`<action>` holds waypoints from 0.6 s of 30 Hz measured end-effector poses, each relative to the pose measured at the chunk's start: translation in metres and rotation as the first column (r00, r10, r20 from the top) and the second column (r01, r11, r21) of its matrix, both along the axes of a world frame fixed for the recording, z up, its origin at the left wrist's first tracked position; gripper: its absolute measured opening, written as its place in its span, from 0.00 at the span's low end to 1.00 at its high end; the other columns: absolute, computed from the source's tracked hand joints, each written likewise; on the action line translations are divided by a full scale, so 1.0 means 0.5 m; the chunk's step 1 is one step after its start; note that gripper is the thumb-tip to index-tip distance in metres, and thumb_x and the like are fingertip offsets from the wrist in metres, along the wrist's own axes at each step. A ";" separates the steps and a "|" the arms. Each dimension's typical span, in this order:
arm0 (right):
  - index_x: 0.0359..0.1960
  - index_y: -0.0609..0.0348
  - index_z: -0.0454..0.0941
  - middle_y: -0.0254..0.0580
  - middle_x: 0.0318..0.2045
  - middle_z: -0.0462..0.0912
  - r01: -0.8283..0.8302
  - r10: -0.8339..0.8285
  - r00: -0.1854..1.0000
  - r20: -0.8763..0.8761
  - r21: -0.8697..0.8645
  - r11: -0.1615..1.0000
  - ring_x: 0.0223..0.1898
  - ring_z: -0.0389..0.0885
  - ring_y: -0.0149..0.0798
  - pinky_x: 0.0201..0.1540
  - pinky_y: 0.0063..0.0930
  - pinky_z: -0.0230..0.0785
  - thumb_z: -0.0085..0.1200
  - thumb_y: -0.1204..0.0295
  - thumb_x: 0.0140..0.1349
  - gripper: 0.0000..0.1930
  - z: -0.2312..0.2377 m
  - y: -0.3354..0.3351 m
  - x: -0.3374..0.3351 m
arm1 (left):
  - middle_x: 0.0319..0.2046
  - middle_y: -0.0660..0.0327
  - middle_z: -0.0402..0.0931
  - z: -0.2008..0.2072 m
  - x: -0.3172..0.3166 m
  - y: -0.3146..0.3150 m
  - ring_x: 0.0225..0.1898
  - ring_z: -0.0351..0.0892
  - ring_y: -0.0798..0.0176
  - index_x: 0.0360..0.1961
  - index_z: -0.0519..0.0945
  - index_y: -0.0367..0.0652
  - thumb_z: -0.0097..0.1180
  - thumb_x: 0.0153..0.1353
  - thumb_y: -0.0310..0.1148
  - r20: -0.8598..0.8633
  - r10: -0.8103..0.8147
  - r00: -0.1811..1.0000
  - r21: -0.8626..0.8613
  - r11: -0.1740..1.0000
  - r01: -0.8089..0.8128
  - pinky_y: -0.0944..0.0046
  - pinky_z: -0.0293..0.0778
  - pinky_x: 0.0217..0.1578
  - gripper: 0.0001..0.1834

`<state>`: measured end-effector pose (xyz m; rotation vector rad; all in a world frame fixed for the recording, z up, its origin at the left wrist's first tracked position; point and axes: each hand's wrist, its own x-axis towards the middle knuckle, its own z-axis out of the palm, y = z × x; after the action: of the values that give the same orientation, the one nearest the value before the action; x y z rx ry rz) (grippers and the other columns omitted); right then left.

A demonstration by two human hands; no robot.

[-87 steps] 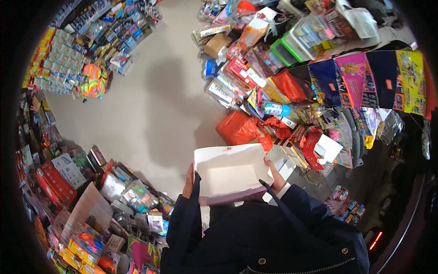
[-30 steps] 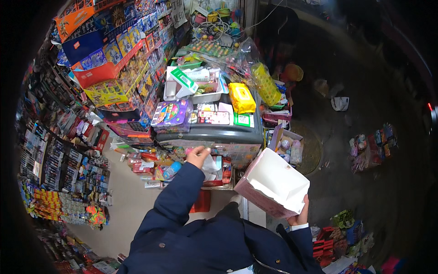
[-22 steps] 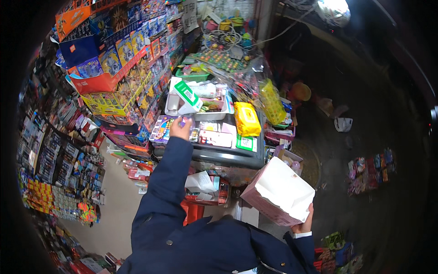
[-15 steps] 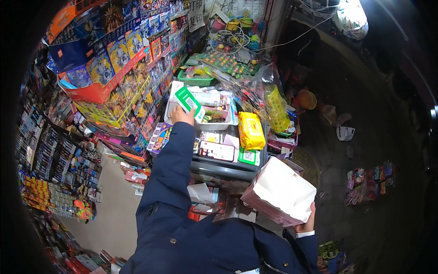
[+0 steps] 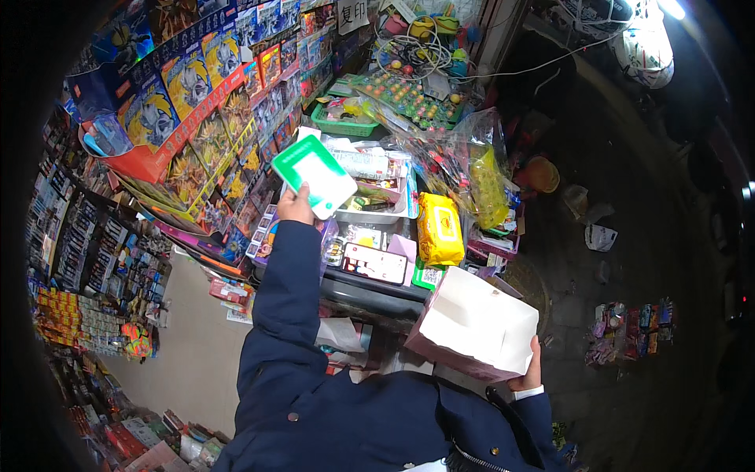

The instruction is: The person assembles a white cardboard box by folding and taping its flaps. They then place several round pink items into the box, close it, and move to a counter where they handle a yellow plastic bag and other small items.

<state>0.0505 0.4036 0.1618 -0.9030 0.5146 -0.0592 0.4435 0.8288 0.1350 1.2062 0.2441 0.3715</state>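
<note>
My left hand (image 5: 296, 206) pinches the lower edge of a green-and-white card (image 5: 318, 177), tilted over a white box of mixed small goods (image 5: 376, 215). At the right, my right hand (image 5: 525, 366) grips the side of a pink cardboard box (image 5: 448, 363) with its white inside facing up; part of the hand is behind the box. A phone with a lit screen (image 5: 374, 263) lies on the black counter in front of the white box. Beside it are a yellow pack of wipes (image 5: 440, 230) and another green card with a square code (image 5: 429, 276), partly covered.
Hanging packets and boxed cards (image 5: 197, 102) fill the left wall. A green basket (image 5: 344, 123) and loose cables (image 5: 421, 51) are at the back. Plastic-wrapped goods (image 5: 486, 185) stand right of the counter. Several packets (image 5: 631, 330) lie on the dark floor.
My left hand has moved slightly left and turned the card, so its pale face now shows broadly. The pink box has shifted a little toward the left and tilted more level.
</note>
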 end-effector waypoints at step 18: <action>0.69 0.59 0.63 0.45 0.65 0.72 -0.057 0.056 0.998 -0.042 -0.045 0.997 0.63 0.73 0.44 0.65 0.39 0.65 0.42 0.43 0.71 0.36 0.012 -0.030 0.016 | 0.35 0.48 0.79 -0.086 0.018 -0.086 0.41 0.76 0.44 0.36 0.83 0.37 0.61 0.61 0.36 0.161 0.260 0.952 0.660 0.689 -0.300 0.48 0.70 0.45 0.11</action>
<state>0.0584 0.3888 0.1676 -0.9651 0.5271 -0.0013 0.4523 0.7860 0.0920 1.8936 0.2538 0.8148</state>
